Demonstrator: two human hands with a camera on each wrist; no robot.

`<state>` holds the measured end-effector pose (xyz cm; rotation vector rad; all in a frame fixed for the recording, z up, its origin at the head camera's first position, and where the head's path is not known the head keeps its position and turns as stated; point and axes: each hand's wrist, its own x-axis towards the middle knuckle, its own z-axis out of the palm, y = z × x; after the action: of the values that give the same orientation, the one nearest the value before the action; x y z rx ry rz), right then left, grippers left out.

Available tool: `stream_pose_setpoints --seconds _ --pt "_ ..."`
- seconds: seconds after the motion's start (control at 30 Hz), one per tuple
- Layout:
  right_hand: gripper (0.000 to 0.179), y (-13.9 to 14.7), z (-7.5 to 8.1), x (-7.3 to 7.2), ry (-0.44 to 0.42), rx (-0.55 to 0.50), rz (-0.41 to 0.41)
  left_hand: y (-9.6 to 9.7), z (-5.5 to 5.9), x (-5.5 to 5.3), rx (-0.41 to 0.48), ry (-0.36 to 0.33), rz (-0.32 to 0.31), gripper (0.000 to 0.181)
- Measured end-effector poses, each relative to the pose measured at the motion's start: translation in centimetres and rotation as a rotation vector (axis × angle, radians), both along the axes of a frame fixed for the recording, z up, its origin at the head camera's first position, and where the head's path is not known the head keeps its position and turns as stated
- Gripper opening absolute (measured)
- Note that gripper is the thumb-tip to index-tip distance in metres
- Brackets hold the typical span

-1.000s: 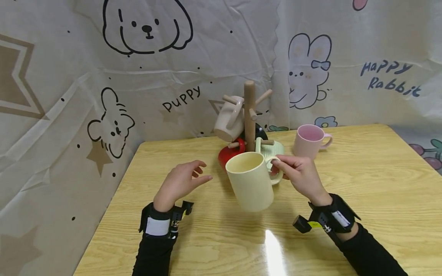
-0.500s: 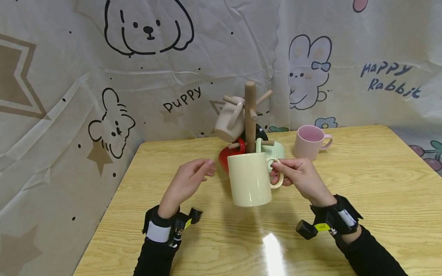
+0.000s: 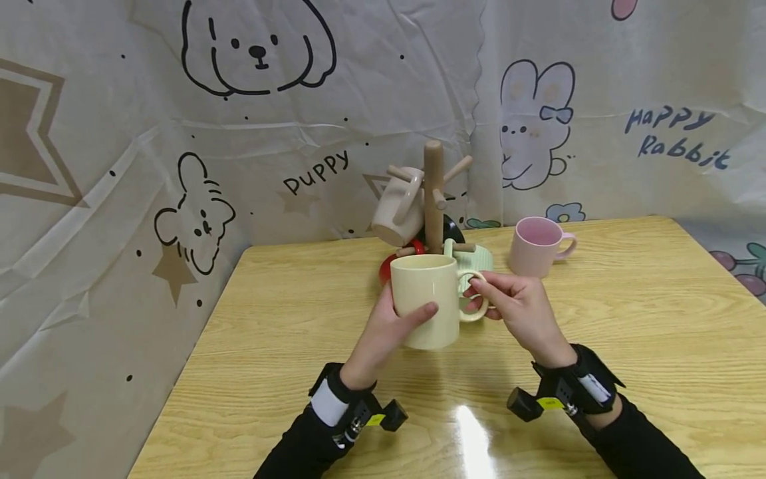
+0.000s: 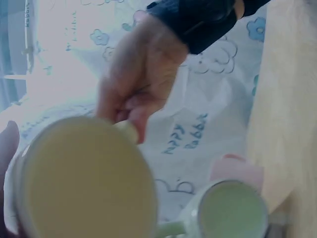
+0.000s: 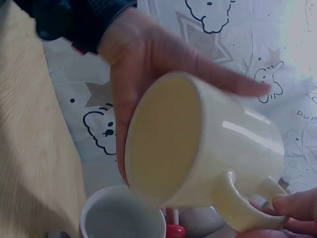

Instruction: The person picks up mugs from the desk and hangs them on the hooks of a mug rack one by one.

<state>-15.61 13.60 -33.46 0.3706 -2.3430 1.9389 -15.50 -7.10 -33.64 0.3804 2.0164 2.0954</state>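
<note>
A pale yellow mug [image 3: 425, 299] is held upright in front of the mug tree [image 3: 433, 199]. My right hand [image 3: 526, 316] pinches its handle between thumb and fingers; the right wrist view shows the thumb against the handle [image 5: 242, 210]. My left hand [image 3: 383, 332] holds the mug's left side, its thumb across the front and its fingers hidden behind. Seen from the left wrist, the yellow mug's round base [image 4: 89, 183] fills the lower left. On the tree hang a white mug [image 3: 397, 209] at upper left, a red mug [image 3: 387, 268] below, and a light green mug [image 3: 479, 263] at lower right.
A pink mug [image 3: 532, 246] stands at the back of the wooden table [image 3: 646, 319], right of the tree. Part of a black mug-like thing [image 3: 453, 229] shows behind the post. A printed cloth [image 3: 359, 66] hangs close behind the table.
My left hand has come rightward from beside the mug onto its left side. The mug has tipped from leaning forward to upright and shifted slightly upward, with my right hand still on its handle.
</note>
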Motion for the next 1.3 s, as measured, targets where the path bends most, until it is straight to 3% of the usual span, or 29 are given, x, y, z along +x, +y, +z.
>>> stream_pose_setpoints --seconds 0.1,0.2,0.4,0.6,0.73,0.9,1.07,1.3 --pt "0.033 -0.1 -0.2 -0.1 0.001 -0.001 -0.016 0.7 -0.5 -0.3 0.018 -0.02 0.084 0.082" --pt "0.032 -0.3 -0.4 -0.2 -0.016 0.006 -0.025 1.1 -0.9 -0.5 0.031 -0.032 0.121 0.075" --pt "0.033 -0.4 -0.3 -0.3 -0.06 0.031 -0.031 1.4 -1.3 -0.6 0.059 -0.046 0.137 0.068" --pt "0.043 0.6 0.1 -0.5 -0.062 0.026 -0.019 2.0 -0.9 -0.9 0.098 -0.045 0.119 0.063" --pt "0.046 1.5 0.4 -0.6 -0.001 -0.09 -0.041 2.7 -0.3 -1.0 0.182 -0.017 0.121 0.065" --pt "0.042 2.3 0.9 -0.8 0.077 -0.235 -0.049 3.7 0.5 -1.0 0.341 0.093 0.235 0.07" --pt "0.037 2.9 1.4 -0.8 0.086 -0.262 -0.054 4.6 1.5 -1.6 0.528 0.213 0.32 0.063" --pt "0.037 3.1 1.5 -0.8 0.081 -0.282 -0.055 5.4 2.1 -2.8 0.598 0.198 0.398 0.055"
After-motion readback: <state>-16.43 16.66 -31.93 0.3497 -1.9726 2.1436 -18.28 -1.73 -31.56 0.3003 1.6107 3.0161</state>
